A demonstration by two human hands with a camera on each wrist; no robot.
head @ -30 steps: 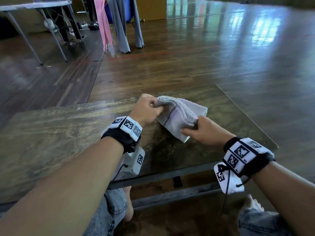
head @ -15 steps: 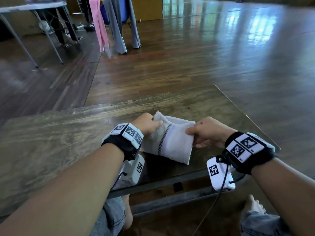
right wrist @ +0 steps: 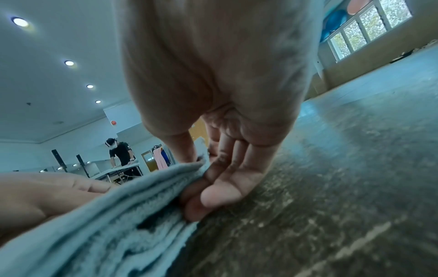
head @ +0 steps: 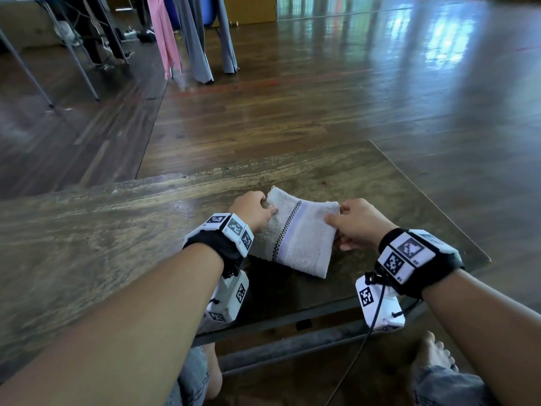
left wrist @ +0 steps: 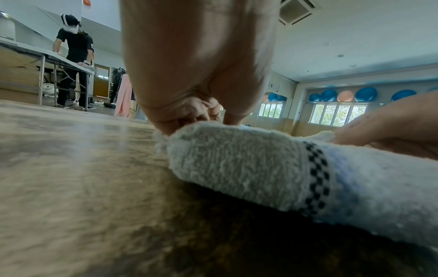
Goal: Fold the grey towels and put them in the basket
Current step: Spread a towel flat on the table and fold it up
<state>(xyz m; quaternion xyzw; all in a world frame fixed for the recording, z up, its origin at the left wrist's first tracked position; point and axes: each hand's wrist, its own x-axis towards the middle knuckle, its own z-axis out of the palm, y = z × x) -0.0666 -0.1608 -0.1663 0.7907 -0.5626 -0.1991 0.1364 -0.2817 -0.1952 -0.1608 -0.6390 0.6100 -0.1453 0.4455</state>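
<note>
A folded grey towel point(head: 295, 235) with a black checked stripe lies flat on the dark wooden table point(head: 117, 230), near its front right part. My left hand point(head: 254, 208) pinches the towel's far left corner, fingers curled over the edge point(left wrist: 189, 120). My right hand point(head: 351, 222) pinches the far right corner, thumb on top and fingers tucked under the stacked layers point(right wrist: 213, 180). The towel point(left wrist: 272, 172) shows thick folded layers point(right wrist: 106, 224) in the wrist views. No basket is in view.
The table's right edge point(head: 433, 200) and front edge are close to my hands. Pink and grey clothes point(head: 187, 39) hang at the back. A person point(left wrist: 73, 61) stands at a folding table point(head: 58, 30) far left. Wooden floor lies all around.
The towel was held bunched above the table a second ago; both hands have brought it nearer to me and laid it flat, folded, still holding its far corners.
</note>
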